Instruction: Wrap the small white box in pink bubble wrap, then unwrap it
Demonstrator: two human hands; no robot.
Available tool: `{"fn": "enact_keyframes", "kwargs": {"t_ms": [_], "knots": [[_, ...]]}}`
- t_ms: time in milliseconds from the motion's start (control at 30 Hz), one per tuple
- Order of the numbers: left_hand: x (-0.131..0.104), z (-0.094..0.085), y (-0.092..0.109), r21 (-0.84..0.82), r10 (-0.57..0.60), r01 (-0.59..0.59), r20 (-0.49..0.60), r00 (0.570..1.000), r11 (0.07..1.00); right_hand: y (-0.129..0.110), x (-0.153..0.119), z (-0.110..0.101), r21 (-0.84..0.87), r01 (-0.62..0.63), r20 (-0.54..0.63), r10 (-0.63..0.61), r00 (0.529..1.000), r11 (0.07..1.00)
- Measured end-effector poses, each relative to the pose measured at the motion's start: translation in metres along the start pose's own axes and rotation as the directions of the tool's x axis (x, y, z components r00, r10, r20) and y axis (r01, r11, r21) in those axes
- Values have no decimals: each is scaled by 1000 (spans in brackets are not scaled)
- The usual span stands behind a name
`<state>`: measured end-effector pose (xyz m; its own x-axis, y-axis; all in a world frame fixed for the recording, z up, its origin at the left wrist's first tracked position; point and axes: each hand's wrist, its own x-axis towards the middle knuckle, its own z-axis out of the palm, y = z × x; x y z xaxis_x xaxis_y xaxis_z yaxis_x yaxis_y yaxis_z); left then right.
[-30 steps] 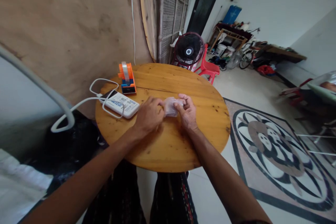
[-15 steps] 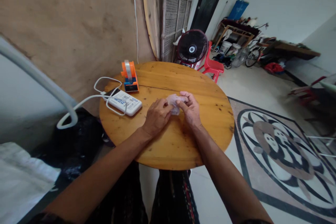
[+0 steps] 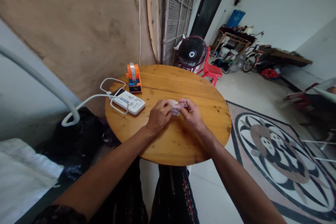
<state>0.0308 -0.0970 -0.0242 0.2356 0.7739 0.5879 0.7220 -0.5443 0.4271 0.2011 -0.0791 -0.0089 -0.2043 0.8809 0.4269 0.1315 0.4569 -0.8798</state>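
Between my two hands is a small crumpled piece of thin, translucent whitish-pink plastic, perhaps a little bag. My left hand grips its left side with bent fingers. On the other side my right hand pinches the plastic between thumb and fingers. Both hands are low over the middle of the round wooden table. My fingers cover parts of the plastic, and whether anything is inside it I cannot tell.
An orange tape dispenser stands at the table's back left. Near it lies a white power bank with a looped white cable. Behind the table are a fan and a red plastic chair.
My right hand's fingers have curled in closer on the plastic, which looks more bunched. The camera view has shifted a little; the things on the table keep their places.
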Motion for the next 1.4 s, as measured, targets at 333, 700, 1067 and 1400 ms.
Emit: {"fn": "enact_keyframes", "kwargs": {"t_ms": [333, 700, 1067, 1400], "knots": [[-2, 4, 1, 25, -99, 101, -81, 992, 995, -1, -11, 4, -271, 84, -6, -89, 996, 959], [3, 12, -18, -135, 147, -150, -33, 989, 979, -7, -16, 2, -371, 182, 76, -166, 983, 911], [4, 2, -16, -138, 190, -185, 23, 982, 973, -16, -33, -31, -598, 318, 265, -193, 945, 736], [4, 8, -17, -177, 186, -176, 47, 981, 968, 7, -26, -8, -738, 423, 331, -263, 906, 526]]}}
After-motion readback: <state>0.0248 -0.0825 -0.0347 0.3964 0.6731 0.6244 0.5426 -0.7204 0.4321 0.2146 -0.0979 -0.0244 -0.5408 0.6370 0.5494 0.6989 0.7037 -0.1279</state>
